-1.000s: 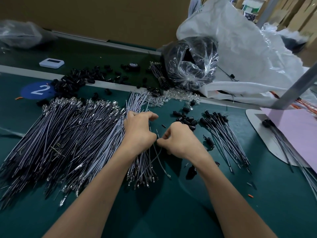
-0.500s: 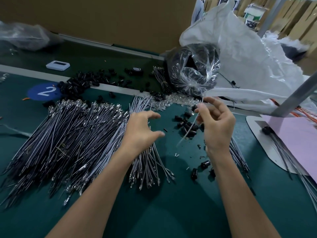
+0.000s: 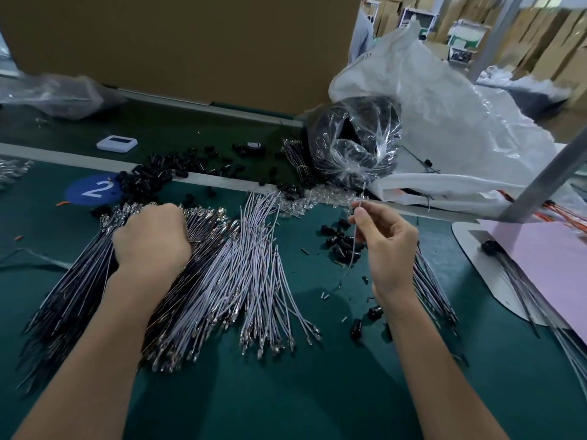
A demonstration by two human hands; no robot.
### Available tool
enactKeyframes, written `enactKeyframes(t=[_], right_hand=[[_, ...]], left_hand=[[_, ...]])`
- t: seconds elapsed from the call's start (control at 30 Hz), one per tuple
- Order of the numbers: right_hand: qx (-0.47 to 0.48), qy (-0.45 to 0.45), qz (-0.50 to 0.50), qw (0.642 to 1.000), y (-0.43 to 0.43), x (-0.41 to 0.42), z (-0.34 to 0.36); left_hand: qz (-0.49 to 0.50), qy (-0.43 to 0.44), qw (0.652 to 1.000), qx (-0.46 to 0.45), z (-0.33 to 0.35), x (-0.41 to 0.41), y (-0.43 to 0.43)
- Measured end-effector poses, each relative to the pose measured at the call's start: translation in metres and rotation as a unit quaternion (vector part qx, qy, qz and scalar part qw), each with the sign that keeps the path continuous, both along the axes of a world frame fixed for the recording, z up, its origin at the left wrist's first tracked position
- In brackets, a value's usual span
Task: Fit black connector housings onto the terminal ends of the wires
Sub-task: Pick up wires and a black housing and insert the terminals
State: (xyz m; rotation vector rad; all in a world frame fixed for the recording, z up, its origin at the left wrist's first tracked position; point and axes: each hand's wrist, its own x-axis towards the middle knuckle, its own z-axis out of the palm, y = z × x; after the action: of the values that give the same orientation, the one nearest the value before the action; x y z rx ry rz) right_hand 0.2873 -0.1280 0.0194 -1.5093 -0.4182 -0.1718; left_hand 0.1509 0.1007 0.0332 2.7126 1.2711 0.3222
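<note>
Wires [image 3: 79,281] with bare metal terminals lay fanned across the left half of the green bench [image 3: 286,392]. Their terminal ends were grouped together, which I judge kept each end easy to find and pull. Behind them, a heap of black connector housings [image 3: 149,179] sat beside the blue marker [image 3: 92,188], within reach but apart from the working zone.

My left hand [image 3: 152,239] rested on top of the pile with its fingers curled under and hidden, so whether they gripped a wire could not be told. Its position suggests it was either steadying the pile or selecting the next piece. To its right, a bunch of lighter wires [image 3: 254,265] lay in the same orientation.

A small cluster of loose housings [image 3: 341,242] lay just beside my right hand, probably so that one could be taken without a long reach. My right hand [image 3: 387,249] pinched a single wire [image 3: 354,249] between thumb and forefinger near its upper end. The rest of the wire hung free above the bench. Held upright like this, the end was presented for inspection or fitting. No housing was visible on it.

Beneath and beyond that hand lay a separate bundle [image 3: 435,290], presumably set apart to keep finished work out of the unfinished stock.
</note>
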Motion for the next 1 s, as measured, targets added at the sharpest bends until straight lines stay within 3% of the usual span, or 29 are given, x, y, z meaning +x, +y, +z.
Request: enactKeyframes(t=[0.2, 0.33, 0.5, 0.63, 1.0], right_hand=[[0.01, 0.034, 0.025, 0.999, 0.002, -0.003, 0.0], [0.016, 0.087, 0.073, 0.993, 0.004, -0.006, 0.001], [0.023, 0.17, 0.126, 0.977, 0.005, -0.008, 0.003], [0.02, 0.222, 0.15, 0.963, 0.008, -0.011, 0.005], [0.089, 0.258, 0.167, 0.947, 0.01, -0.009, 0.003]], left_hand=[[-0.114, -0.247, 0.962, 0.041, 0.004, 0.001, -0.019], [-0.248, -0.311, 0.917, 0.011, 0.006, 0.015, -0.041], [-0.458, -0.272, 0.846, 0.025, 0.0, 0.024, -0.078], [-0.52, -0.268, 0.811, 0.018, -0.007, 0.033, -0.096], [-0.567, -0.223, 0.793, -0.001, -0.016, 0.039, -0.112]])
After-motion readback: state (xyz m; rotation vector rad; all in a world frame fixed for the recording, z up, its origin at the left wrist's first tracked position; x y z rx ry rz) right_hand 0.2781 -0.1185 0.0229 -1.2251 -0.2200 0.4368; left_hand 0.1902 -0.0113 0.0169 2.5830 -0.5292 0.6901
